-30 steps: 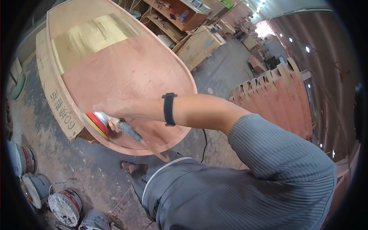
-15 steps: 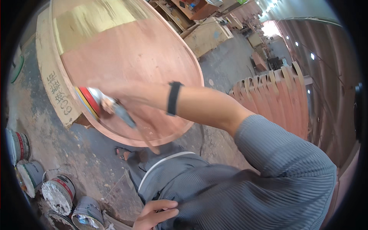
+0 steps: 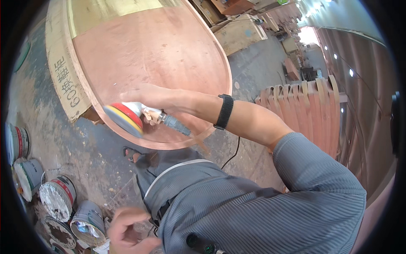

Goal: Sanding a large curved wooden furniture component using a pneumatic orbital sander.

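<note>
My right hand is wrapped round a round sander with a red and yellow pad. The sander is tipped on edge at the near-left rim of a reddish wooden panel with a rounded end. Its pad faces left and down, and I cannot tell whether it touches the rim. A grey fitting sticks out from the sander toward the right. Low in the picture, my left hand hangs in front of my body, slightly blurred. Its thumb and fingers are apart and hold nothing.
Several used paint buckets stand on the floor at the lower left. A lettered board lies under the panel's left side. Stacked curved wooden pieces stand at the right. A dark cable runs down beside the panel.
My right hand and the sander have shifted right relative to the panel's rim, and the pad is seen more on edge. My left hand has moved left, its fingers parting more. The view has shifted slightly.
</note>
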Tool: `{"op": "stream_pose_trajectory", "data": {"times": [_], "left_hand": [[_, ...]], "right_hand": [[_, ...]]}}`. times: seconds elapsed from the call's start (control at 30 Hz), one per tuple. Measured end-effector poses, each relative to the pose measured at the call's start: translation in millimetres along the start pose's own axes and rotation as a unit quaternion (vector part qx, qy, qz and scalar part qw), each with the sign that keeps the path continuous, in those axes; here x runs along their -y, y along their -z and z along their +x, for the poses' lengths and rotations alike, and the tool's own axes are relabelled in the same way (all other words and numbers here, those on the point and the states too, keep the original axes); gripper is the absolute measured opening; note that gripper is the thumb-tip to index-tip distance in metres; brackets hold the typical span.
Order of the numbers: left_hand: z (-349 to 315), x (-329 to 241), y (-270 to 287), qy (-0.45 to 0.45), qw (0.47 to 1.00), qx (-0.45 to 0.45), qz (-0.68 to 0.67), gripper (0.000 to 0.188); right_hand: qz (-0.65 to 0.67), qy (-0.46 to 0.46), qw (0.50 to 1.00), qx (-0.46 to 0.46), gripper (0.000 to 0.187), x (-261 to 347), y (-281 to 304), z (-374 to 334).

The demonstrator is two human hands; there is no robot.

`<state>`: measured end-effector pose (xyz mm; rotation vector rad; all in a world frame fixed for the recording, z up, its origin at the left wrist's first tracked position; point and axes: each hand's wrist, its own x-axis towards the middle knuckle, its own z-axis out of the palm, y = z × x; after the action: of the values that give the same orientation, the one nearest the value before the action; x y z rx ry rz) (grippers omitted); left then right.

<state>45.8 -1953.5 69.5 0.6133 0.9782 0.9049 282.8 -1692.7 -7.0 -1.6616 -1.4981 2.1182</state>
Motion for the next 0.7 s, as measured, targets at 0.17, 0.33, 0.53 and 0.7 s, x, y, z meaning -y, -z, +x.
{"op": "stream_pose_trajectory", "data": {"times": [0.17, 0.33, 0.53, 0.7], "left_hand": [[12.7, -30.4, 1.4, -0.219, 0.919, 0.32, 0.068, 0.062], [-2.7, -8.9, -14.2, -0.308, 0.897, 0.314, 0.04, 0.058], [-2.3, -33.2, -40.4, -0.218, 0.916, 0.322, 0.096, 0.036], [9.4, -26.3, -53.5, -0.357, 0.862, 0.354, 0.058, 0.04]], "right_hand": [[0.027, 0.043, 0.999, -0.002, 0.044, 11.6, -7.6, 11.8], [0.092, 0.075, 0.991, -0.065, 0.044, -3.9, -2.6, 10.5], [0.073, 0.071, 0.991, -0.091, 0.055, -23.3, 17.1, -13.1], [-0.205, 0.144, 0.925, -0.284, 0.072, -9.6, 12.3, -42.3]]}}
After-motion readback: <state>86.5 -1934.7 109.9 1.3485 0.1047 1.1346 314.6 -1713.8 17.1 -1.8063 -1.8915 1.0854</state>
